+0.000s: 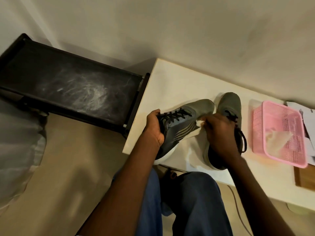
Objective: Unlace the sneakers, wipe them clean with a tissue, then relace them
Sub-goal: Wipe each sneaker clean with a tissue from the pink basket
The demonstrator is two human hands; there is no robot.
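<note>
Left hand (154, 127) gripping laced sneaker (180, 123) at heel; right hand (219, 132) pinching tissue (250, 122) against sneaker's side, beside pink basket (279, 132).

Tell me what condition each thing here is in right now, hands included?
Left sneaker: laced, tilted, gripped at the heel.
Right sneaker: on the table, lace loose.
Tissue: crumpled, pressed against the left sneaker.
Left hand: closed on the left sneaker.
Right hand: closed on the tissue.
Pink basket: open, tissue inside.
</note>
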